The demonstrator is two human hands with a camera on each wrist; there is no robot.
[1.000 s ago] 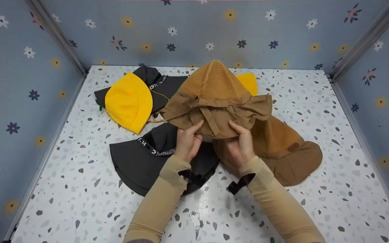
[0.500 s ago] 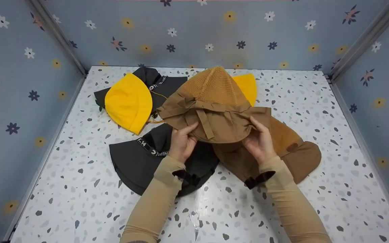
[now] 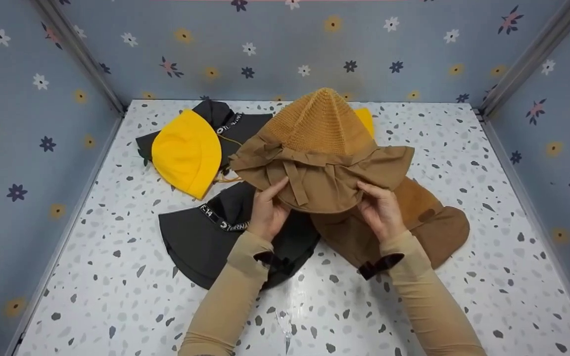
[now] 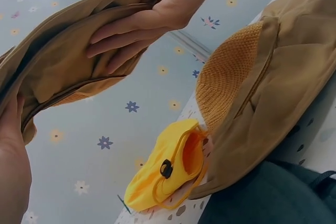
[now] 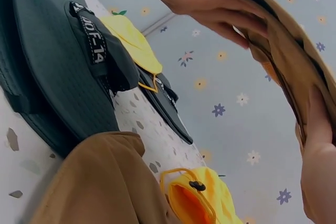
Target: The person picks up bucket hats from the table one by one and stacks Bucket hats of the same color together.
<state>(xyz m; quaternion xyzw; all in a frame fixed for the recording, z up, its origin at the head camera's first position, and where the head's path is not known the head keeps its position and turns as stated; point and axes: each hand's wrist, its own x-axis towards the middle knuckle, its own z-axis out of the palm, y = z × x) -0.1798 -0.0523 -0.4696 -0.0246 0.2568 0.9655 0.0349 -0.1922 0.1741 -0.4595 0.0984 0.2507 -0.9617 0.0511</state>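
Both hands hold up a brown sun hat (image 3: 322,126) with a pointed knit crown and a ruffled fabric brim, a ribbon tie hanging at its front. My left hand (image 3: 269,210) pinches the near brim left of the ribbon, thumb on top. Further right, my right hand (image 3: 381,210) grips the same brim with its thumb over the cloth. In the left wrist view the fingers (image 4: 126,35) of the right hand lie flat under the folded brim. The hat's underside faces the wrist cameras, raised over the other hats.
Below lie a black wide-brimmed hat (image 3: 191,247) with a lettered band and another brown hat (image 3: 443,232). At the back left a yellow hat (image 3: 186,153) overlaps a second black hat (image 3: 255,126). Another yellow hat (image 3: 365,121) peeks out behind the held one. Flowered walls enclose the speckled table (image 3: 502,306).
My right hand has moved to the right along the brim, so the hands are wider apart and the brim is spread. The hat dipped slightly, then rose again.
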